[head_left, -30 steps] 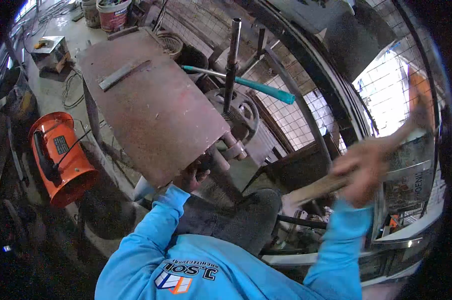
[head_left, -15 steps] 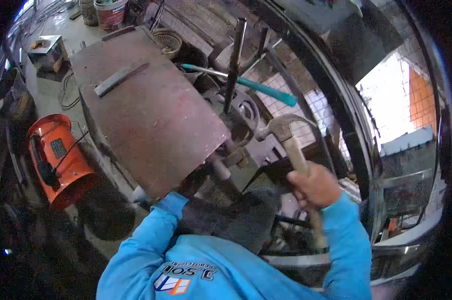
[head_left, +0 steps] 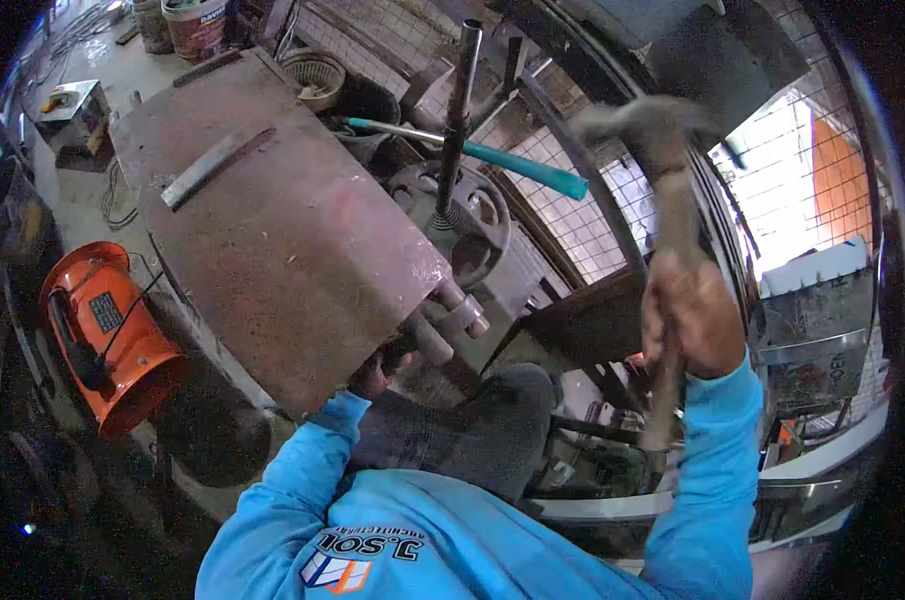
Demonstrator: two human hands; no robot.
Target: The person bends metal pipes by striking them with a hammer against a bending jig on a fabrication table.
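Snugly, right fingers [head_left: 654, 325] circle a wooden-handled hammer [head_left: 675, 215].

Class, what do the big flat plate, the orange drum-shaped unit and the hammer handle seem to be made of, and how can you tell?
Plate: probably steel, its reddish-brown surface worn and scuffed.
Orange unit: glossy, likely painted metal, though plastic is possible.
Hammer handle: apparently bare wood, dull and brown, but blurred.

A metalworking-type workshop here: claw hammer [head_left: 672, 180] up, orange portable blower [head_left: 112, 335] on the floor, rusty steel plate [head_left: 282, 230] alongside.
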